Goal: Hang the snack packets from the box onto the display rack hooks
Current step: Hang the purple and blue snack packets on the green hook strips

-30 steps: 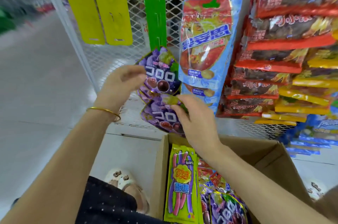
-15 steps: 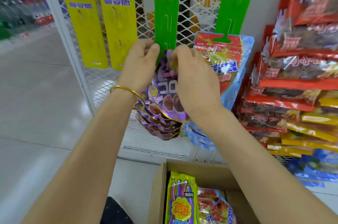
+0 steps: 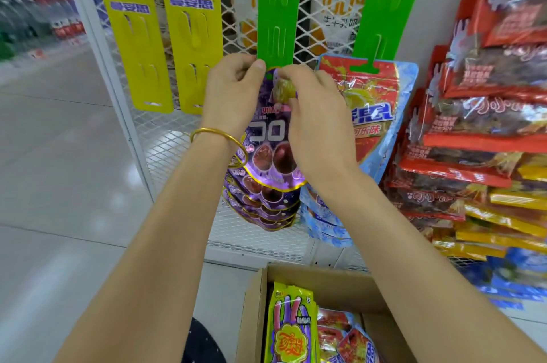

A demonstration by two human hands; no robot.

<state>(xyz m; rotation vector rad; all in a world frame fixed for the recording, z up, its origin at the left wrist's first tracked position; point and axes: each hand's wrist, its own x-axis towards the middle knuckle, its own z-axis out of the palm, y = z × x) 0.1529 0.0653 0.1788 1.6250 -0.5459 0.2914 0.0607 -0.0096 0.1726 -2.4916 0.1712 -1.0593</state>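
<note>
A purple grape-candy packet (image 3: 268, 137) hangs at the bottom of the middle green hanging strip (image 3: 278, 4), over several more purple packets (image 3: 263, 208). My left hand (image 3: 232, 93) pinches the packet's top left corner against the strip's lower end. My right hand (image 3: 313, 114) pinches the packet's top right part. The packet's hang hole is hidden by my fingers. Below, the cardboard box (image 3: 254, 312) holds a yellow-green packet (image 3: 290, 327) and red ones (image 3: 340, 336).
Two yellow strips (image 3: 154, 37) hang bare at the left on the white mesh rack (image 3: 322, 34). A second green strip (image 3: 387, 7) carries red and blue packets (image 3: 376, 108). Red and yellow packets (image 3: 479, 131) crowd the right side. Tiled aisle floor lies at the left.
Both hands rose from the lower purple packets to the green strip's bottom end and now pinch the top of a purple packet there. The view has tilted upward.
</note>
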